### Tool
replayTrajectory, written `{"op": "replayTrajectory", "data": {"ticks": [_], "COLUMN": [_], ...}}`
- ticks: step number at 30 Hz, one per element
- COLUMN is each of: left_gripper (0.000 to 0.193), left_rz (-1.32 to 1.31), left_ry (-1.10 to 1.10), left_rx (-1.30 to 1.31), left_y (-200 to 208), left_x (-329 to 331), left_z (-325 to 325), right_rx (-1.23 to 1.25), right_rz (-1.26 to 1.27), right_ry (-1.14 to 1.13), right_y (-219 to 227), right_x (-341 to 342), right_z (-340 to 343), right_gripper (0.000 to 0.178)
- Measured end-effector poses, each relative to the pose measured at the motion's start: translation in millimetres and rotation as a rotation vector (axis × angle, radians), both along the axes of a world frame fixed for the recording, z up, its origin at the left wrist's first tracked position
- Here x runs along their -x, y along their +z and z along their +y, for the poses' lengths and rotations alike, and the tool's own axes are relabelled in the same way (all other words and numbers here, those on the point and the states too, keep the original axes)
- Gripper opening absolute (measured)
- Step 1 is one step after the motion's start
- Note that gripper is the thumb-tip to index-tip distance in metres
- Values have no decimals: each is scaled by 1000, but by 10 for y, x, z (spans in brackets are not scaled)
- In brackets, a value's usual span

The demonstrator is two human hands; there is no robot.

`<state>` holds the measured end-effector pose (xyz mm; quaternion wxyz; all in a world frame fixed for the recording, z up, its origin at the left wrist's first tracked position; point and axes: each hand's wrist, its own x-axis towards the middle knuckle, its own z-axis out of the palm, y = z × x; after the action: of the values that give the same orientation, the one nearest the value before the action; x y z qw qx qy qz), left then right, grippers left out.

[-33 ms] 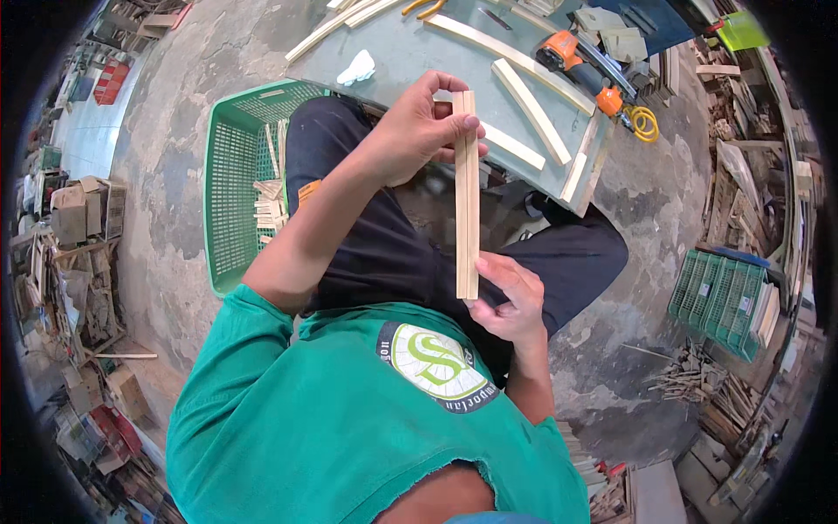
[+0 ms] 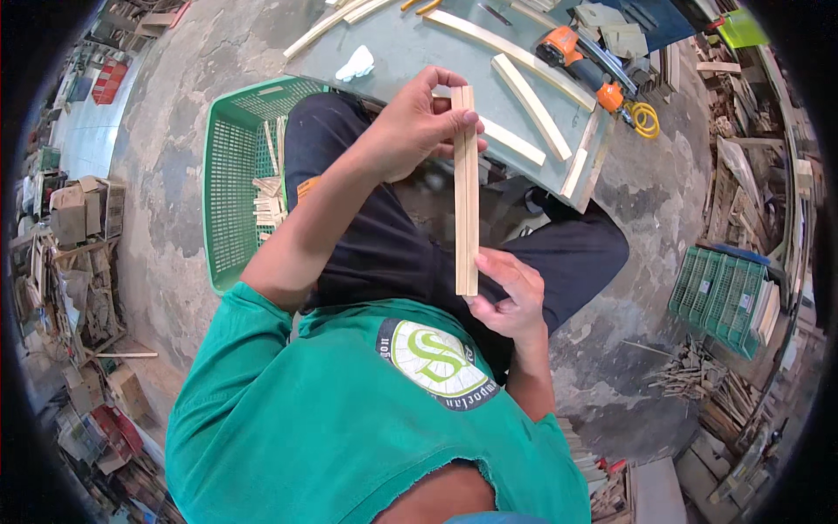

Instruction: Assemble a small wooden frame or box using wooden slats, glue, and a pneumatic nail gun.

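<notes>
tho patchy, flr (image 2: 166,175) below tbl (image 2: 410,48), held strips (image 2: 465,210)

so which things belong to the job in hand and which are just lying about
In the job:
long wooden piece, held by left hand and right hand
probably wood strips and orange tool on tabletop

Seemingly lying about:
crumpled white thing
cardboard boxes, left
green crate, right

We are in a woodworking shop, as the orange nail gun (image 2: 587,73), pale battens (image 2: 531,106) and offcut pile (image 2: 698,384) show.
</notes>
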<state>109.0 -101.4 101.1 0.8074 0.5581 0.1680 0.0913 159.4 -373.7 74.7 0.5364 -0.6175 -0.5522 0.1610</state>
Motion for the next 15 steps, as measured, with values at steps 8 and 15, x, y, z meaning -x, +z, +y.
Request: {"op": "replayTrajectory", "data": {"ticks": [8, 15], "left_gripper": [48, 43], "left_rz": [-9, -26], "left_ry": [-9, -32], "left_rx": [1, 69], "left_y": [-46, -61], "left_x": [19, 8], "left_z": [39, 21], "right_rx": [-16, -45], "right_rz": [-31, -53], "right_ry": [21, 28], "right_y": [-1, -86], "right_x": [-11, -18], "right_z": [36, -28], "right_gripper": [60, 61]}}
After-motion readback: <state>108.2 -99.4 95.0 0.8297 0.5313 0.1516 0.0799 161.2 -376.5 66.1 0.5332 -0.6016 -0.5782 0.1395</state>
